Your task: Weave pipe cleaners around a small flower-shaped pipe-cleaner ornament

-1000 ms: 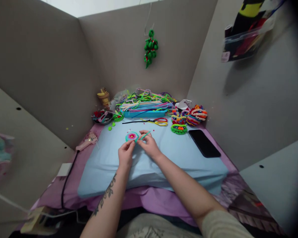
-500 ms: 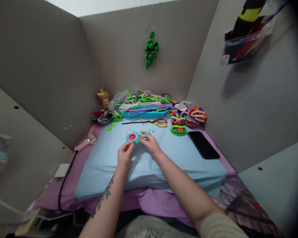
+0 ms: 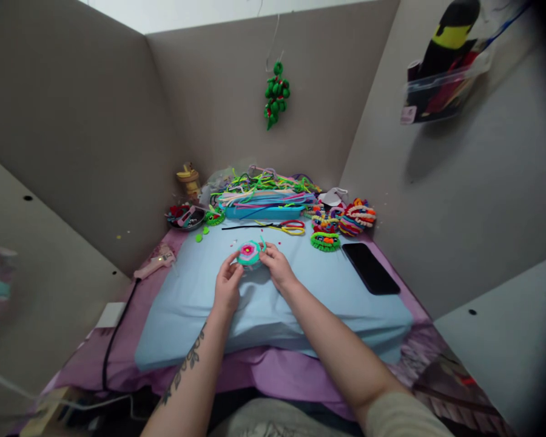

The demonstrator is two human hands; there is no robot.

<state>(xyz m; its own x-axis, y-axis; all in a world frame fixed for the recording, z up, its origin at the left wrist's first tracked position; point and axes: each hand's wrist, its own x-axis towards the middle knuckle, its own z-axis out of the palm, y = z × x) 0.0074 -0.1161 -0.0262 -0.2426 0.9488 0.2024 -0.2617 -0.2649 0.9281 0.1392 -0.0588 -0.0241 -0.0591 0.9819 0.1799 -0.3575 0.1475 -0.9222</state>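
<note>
A small round coil of pipe cleaners (image 3: 249, 252), teal on the outside with pink and yellow at its centre, sits between my two hands above a light blue pillow (image 3: 273, 303). My left hand (image 3: 227, 285) pinches the coil's left edge with fingers closed. On the coil's right edge my right hand (image 3: 275, 265) grips with its fingers pressed together, where a short teal end sticks up.
Behind the hands lie a blue tray heaped with coloured pipe cleaners (image 3: 266, 197), red-handled scissors (image 3: 289, 226), a black pipe cleaner, several finished coils (image 3: 343, 221), a small bowl (image 3: 186, 216) and a black phone (image 3: 370, 268). A pink glue gun (image 3: 157, 261) lies left. Grey partition walls enclose the space.
The coil has been turned and lifted between both hands. The free teal end that stuck out to the right now lies against the coil, only a short tip showing.
</note>
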